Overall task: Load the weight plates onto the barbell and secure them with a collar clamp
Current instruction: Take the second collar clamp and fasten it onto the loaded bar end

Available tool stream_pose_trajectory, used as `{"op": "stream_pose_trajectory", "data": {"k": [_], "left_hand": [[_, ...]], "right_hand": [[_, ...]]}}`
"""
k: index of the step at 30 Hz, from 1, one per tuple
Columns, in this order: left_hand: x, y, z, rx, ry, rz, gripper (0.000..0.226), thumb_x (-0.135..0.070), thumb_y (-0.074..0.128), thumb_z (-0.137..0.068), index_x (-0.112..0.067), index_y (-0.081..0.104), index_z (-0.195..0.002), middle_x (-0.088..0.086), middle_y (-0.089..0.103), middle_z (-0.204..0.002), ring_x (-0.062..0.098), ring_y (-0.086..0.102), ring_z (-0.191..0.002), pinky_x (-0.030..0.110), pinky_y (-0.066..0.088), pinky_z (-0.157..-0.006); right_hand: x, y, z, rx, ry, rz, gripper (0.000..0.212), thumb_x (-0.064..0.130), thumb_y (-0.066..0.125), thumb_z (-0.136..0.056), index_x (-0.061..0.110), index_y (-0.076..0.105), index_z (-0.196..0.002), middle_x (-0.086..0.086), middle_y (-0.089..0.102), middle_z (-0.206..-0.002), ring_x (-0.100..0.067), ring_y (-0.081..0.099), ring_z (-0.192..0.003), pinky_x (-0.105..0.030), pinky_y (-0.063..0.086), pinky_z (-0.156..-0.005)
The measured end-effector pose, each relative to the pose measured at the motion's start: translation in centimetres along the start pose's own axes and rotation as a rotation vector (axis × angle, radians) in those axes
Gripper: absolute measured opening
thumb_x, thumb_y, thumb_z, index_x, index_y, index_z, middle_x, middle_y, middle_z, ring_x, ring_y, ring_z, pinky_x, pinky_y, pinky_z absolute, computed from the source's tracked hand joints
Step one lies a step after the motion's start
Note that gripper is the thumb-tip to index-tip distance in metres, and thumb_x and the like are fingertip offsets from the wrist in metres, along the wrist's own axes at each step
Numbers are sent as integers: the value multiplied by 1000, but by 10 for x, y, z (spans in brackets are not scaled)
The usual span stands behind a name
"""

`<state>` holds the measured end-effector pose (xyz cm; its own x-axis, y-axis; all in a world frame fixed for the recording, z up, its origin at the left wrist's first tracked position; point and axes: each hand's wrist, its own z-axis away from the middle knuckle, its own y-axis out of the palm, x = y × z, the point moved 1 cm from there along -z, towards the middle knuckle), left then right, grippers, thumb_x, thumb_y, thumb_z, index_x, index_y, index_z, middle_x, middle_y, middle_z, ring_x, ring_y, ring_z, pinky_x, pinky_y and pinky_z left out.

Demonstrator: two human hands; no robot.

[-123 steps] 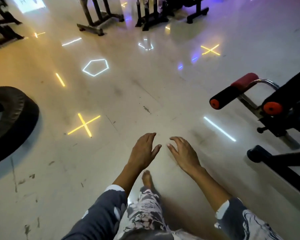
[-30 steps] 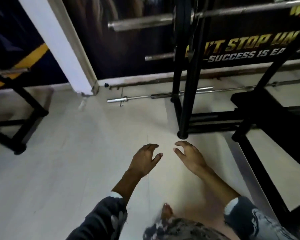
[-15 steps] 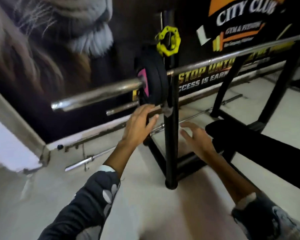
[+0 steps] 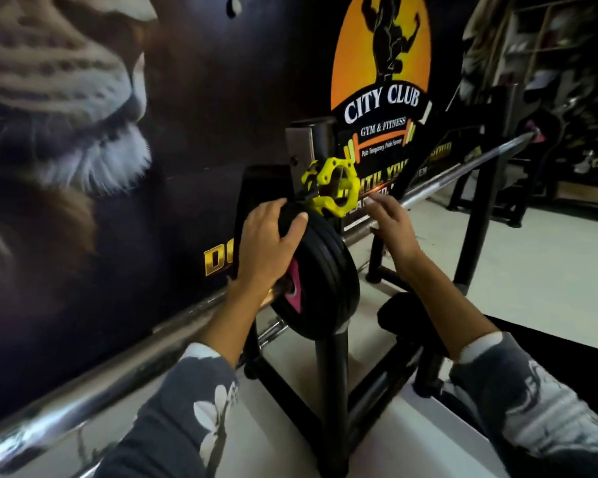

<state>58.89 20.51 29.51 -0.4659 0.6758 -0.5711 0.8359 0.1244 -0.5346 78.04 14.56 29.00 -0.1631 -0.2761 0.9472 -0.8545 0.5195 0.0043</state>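
A chrome barbell [image 4: 125, 370] runs from lower left to upper right across a black rack. Black weight plates [image 4: 325, 270] with a pink centre mark sit on its near sleeve. My left hand [image 4: 266, 243] lies over the top rim of the plates, fingers curled around the edge. A yellow collar clamp [image 4: 335, 186] rests on top of the rack upright just behind the plates. My right hand [image 4: 390, 222] hovers open just right of the clamp, fingers spread near the bar.
The black rack upright [image 4: 332, 391] and its floor frame stand directly below the plates. A black bench pad [image 4: 404, 315] lies under the bar to the right. A dark wall mural is close behind. Pale floor [image 4: 532, 270] stretches right toward more equipment.
The view has swung up from the floor to the rack and come closer. My left hand has risen onto the plates' rim. My right hand has lifted to near the yellow clamp.
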Motion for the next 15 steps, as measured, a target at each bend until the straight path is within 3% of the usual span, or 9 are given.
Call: {"op": "stream_pose_trajectory", "data": {"k": [3, 6, 9, 15], "left_hand": [[-1, 0, 0, -26, 1, 11, 60, -50, 39, -85, -12, 50, -130, 6, 52, -131, 21, 40, -126, 40, 33, -107], [-2, 1, 1, -29, 5, 27, 66, -56, 36, -82, -12, 51, -128, 5, 53, -129, 20, 41, -124, 38, 34, -105], [1, 2, 1, -30, -5, 35, 71, -61, 31, -79, -14, 51, -128, 2, 53, -129, 16, 39, -125, 34, 33, -104], [0, 3, 1, -36, -24, 28, 56, -50, 41, -85, -15, 52, -127, 1, 53, -128, 14, 39, -125, 30, 32, -101]], "right_hand": [[3, 11, -23, 66, 141, -169, 37, 34, 45, -95, 9, 51, -123, -15, 54, -130, -24, 51, -120, -26, 46, -79], [2, 22, -40, 209, 250, -363, 38, 36, 40, -97, 12, 54, -122, -13, 58, -127, -21, 58, -111, -33, 49, -88], [-1, 25, -48, 309, 335, -552, 41, 32, 38, -98, 5, 50, -126, -14, 58, -125, -24, 60, -107, -34, 53, -87], [10, 8, -47, 325, 184, -524, 24, 28, 50, -93, 12, 68, -98, -7, 72, -103, -22, 67, -99, -33, 57, -82]]}}
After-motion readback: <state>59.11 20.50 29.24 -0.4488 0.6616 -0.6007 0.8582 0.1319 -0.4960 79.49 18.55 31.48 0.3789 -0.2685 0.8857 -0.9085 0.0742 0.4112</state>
